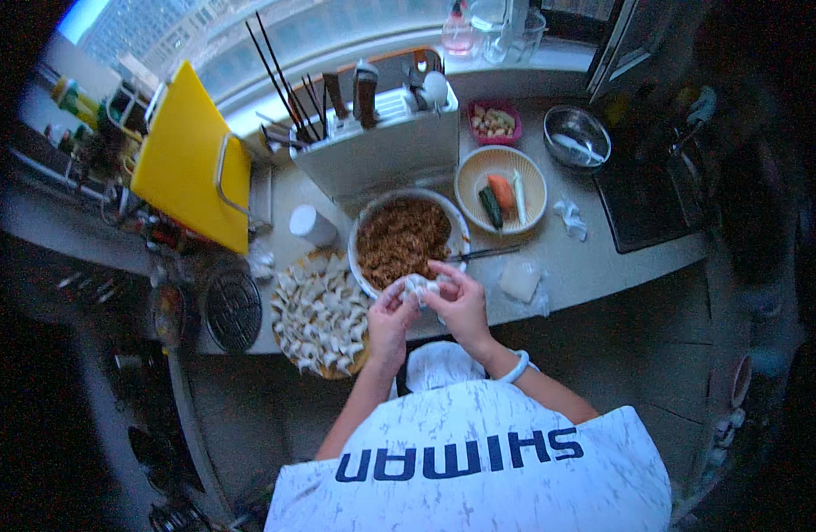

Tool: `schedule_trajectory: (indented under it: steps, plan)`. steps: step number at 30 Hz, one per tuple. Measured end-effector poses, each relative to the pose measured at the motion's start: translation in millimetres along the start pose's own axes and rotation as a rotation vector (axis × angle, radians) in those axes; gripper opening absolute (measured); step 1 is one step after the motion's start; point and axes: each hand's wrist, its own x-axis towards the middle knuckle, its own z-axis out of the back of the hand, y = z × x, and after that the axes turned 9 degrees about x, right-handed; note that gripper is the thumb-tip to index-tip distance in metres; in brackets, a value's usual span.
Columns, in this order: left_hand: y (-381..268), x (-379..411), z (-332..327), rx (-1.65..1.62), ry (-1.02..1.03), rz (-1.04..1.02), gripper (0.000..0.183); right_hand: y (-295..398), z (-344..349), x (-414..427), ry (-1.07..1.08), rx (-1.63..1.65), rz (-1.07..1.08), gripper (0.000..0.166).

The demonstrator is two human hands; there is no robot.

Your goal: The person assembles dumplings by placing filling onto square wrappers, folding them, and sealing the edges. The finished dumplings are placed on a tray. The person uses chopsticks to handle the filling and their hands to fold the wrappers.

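Between the fingertips of both hands is a folded white dough wrapper (420, 286), held over the near rim of a white bowl (463, 234) of brown minced filling (402, 239). My left hand (389, 316) pinches its left side. My right hand (459, 302), below a pale bracelet on the wrist, grips its right side with some fingers raised. Whether filling is inside the wrapper cannot be seen. Dark chopsticks (484, 253) rest across the bowl's right rim. Left of the bowl, a round tray (346, 374) carries many folded dumplings (318, 312). A stack of white wrappers (520, 280) lies on plastic at the right.
Behind the bowl stands a white knife and chopstick holder (388, 156). A basket (541, 206) with vegetables, a pink container (494, 139) and a metal bowl (576, 139) are at the back right. Left are a white cylindrical container (313, 226), a yellow cutting board (188, 159) and a dark round rack (233, 311).
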Motion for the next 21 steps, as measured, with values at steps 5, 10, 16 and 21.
schedule_trajectory:
  steps: [5, 10, 16, 21]
  plan:
    - [6.4, 3.0, 6.4, 0.081, -0.074, -0.083, 0.036, -8.0, 0.7, 3.1, 0.074, 0.112, -0.059, 0.044]
    - [1.3, 4.6, -0.6, 0.102, -0.04, -0.171, 0.036, 5.2, 2.8, 3.3, 0.11, 0.075, -0.015, 0.058]
    - [-4.3, -3.0, -10.7, 0.126, -0.053, -0.213, 0.04, 2.9, 12.0, 7.2, 0.107, 0.072, 0.066, 0.057]
    - [4.4, -5.7, -2.0, 0.032, 0.103, -0.053, 0.035, 9.9, 15.7, 5.3, 0.1, -0.423, 0.32, 0.04]
